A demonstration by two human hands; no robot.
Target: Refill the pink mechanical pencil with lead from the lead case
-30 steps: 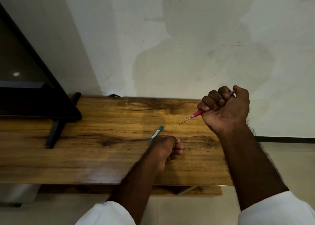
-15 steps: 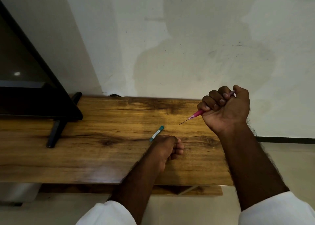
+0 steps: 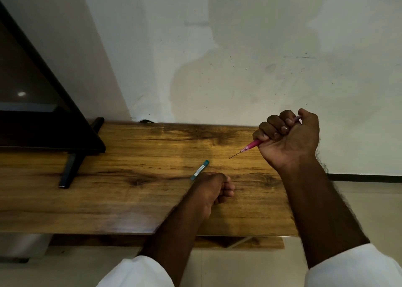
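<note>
My right hand (image 3: pixel 289 136) is raised above the right part of the wooden table (image 3: pixel 130 189) and is closed in a fist around the pink mechanical pencil (image 3: pixel 250 146). The pencil's tip points down and left, with a thin lead sticking out of it; my thumb rests on its top end. A teal lead case (image 3: pixel 200 169) lies slanted on the table. My left hand (image 3: pixel 214 189) rests on the table in a loose fist, right beside the case's near end. Whether it touches the case I cannot tell.
A black monitor (image 3: pixel 32 104) on a black stand (image 3: pixel 69 169) fills the left of the table. A pale wall (image 3: pixel 239 58) rises behind the table. Tiled floor (image 3: pixel 359 199) lies beyond the table's right end and front edge.
</note>
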